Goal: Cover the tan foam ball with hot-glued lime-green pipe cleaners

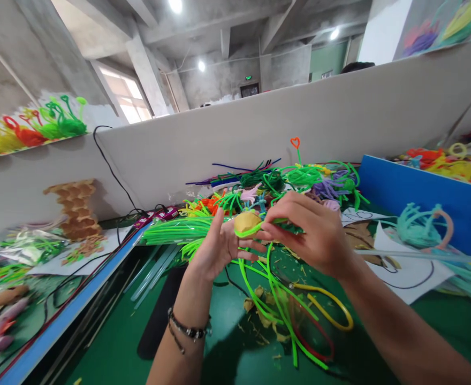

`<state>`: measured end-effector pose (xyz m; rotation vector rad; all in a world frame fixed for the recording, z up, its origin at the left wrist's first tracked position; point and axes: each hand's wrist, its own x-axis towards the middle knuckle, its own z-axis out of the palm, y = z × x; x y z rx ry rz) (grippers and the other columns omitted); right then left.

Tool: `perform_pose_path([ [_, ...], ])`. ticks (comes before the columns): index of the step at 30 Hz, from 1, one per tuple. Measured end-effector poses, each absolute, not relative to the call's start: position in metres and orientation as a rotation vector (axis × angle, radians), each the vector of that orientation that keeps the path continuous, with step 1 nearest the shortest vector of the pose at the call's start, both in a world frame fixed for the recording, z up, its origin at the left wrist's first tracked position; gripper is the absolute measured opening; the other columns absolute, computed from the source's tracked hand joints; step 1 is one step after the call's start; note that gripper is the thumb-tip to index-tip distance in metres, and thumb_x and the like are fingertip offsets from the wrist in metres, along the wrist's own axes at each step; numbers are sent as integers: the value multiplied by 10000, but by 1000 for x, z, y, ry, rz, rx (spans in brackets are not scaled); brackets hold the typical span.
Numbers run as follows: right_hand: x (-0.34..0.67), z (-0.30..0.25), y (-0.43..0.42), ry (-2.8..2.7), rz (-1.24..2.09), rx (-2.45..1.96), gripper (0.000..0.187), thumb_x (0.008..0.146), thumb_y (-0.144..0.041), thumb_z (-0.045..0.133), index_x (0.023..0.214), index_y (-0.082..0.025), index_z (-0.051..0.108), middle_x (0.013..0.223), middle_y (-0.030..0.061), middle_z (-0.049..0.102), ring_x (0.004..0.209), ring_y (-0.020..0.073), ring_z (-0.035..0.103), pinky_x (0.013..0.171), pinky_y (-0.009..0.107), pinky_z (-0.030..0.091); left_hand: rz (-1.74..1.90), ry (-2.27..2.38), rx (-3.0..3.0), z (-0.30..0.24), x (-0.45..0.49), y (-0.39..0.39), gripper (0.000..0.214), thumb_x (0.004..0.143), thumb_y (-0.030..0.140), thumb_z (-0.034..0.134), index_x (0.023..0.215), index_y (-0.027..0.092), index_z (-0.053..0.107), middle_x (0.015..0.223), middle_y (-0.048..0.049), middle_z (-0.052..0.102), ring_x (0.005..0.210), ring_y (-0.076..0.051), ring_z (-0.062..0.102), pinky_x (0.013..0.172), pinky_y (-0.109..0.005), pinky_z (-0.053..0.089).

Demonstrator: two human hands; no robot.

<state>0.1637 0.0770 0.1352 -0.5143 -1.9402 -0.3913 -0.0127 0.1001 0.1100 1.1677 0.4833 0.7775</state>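
Observation:
A small tan rounded piece (247, 221) has a bright green pipe cleaner (248, 233) curved along its lower edge. My right hand (310, 230) is closed in a pinch on the green pipe cleaner, just right of the piece. Palm up, my left hand (219, 248) has its thumb raised and fingers spread, with the tan piece against its fingers. Whether those fingers bear its weight I cannot tell. Below both hands, long green pipe cleaners (273, 289) hang or lie over the table among tan scraps (265, 310).
A bundle of green pipe cleaners (175, 231) lies left of my hands. Colourful finished pieces (255, 192) crowd the back. A blue panel (424, 198) stands right, beside teal strands (420, 230) and paper (412, 267). A yellow loop (346, 315) and black pad (165, 315) lie nearer.

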Motion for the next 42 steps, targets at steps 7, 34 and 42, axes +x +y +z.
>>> perform_pose_path([
  [7,159,129,76,-1955,-699,-401,52,816,-104,559,804,-147,532,626,10,561,604,111,473,546,242,425,978,549,1028,116,-12,91,523,580,490,743,957,157,597,723,-5,698,627,-147,653,673,-285,539],
  [34,171,142,55,-2004,-634,-541,69,826,-111,553,854,-168,582,778,30,586,748,115,540,678,246,471,1226,486,1229,118,-1,82,386,514,512,776,749,222,679,685,-22,672,706,-187,643,735,-306,525],
  [42,174,148,52,-2013,-555,-582,93,845,-121,527,872,-179,595,794,40,591,756,119,544,690,256,468,1208,508,1288,116,1,82,399,516,528,768,763,228,678,719,-19,658,739,-172,620,698,-277,505],
])
